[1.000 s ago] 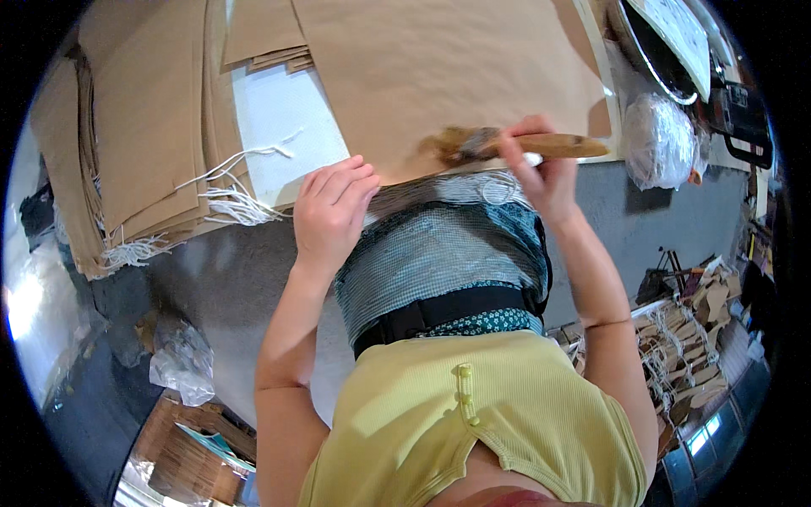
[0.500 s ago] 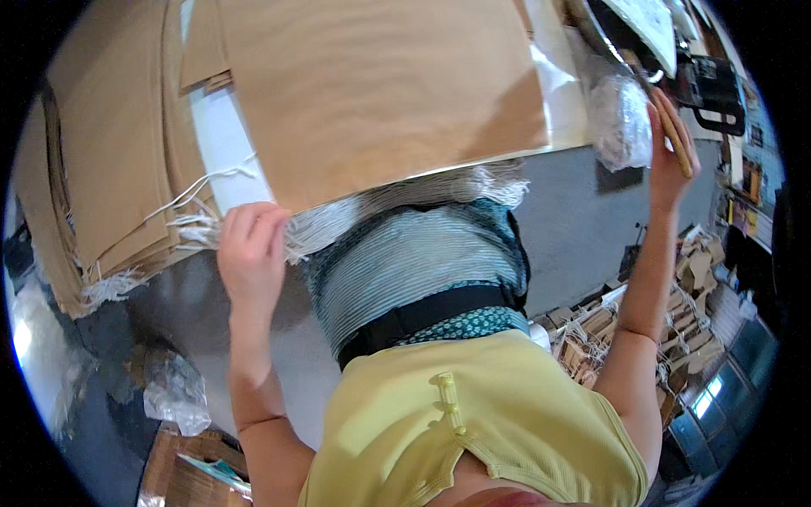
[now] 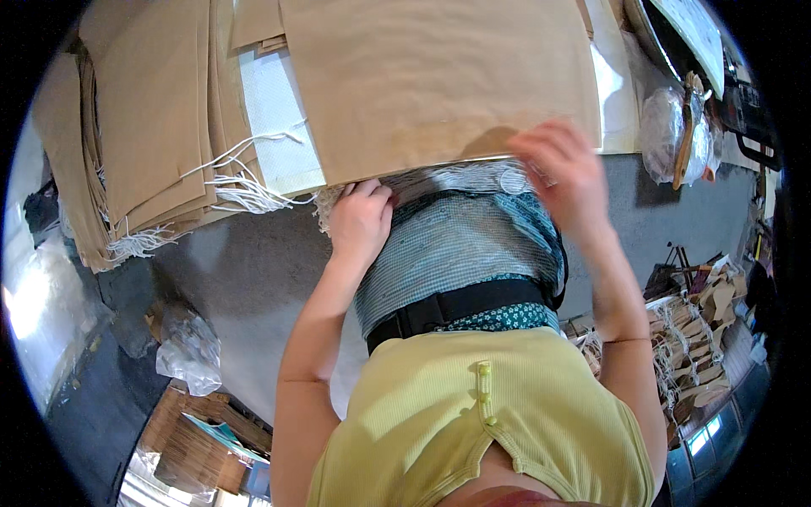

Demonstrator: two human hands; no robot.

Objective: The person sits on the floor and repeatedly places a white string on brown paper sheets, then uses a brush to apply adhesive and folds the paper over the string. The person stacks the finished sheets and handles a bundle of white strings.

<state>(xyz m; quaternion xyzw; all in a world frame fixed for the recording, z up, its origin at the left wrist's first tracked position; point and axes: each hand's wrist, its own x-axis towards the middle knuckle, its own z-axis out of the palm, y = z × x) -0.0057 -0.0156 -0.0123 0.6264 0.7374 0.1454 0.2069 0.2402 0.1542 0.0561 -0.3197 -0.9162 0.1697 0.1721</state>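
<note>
Big brown paper sheet lying flat along the near edge of the worktop, well right of its left end. Probably light, thin, bendy; likely easy to crease or tear, not very slippery. Faintly darker along the near edge, maybe damp there, so perhaps weaker. Best taken by the two near corners, with flat fingers and no pinching mid-edge. Left hand at the near left corner, fingers bent against the edge, tips tucked out of sight; impossible to say if gripping the paper. Right hand over the near edge toward the right corner, fingers blurred and half curled; no brush in them, but no telling whether pinching paper or cord. Pale cord bundle just below the near edge, between the hands; likely to snag. To the left, a white panel just beside the sheet, then paper stacks with loose white cords spilling at the near edge. Off to the right, brush resting across a plastic-wrapped bundle, dark round vessel behind; well apart from the right hand, not in the way.
</note>
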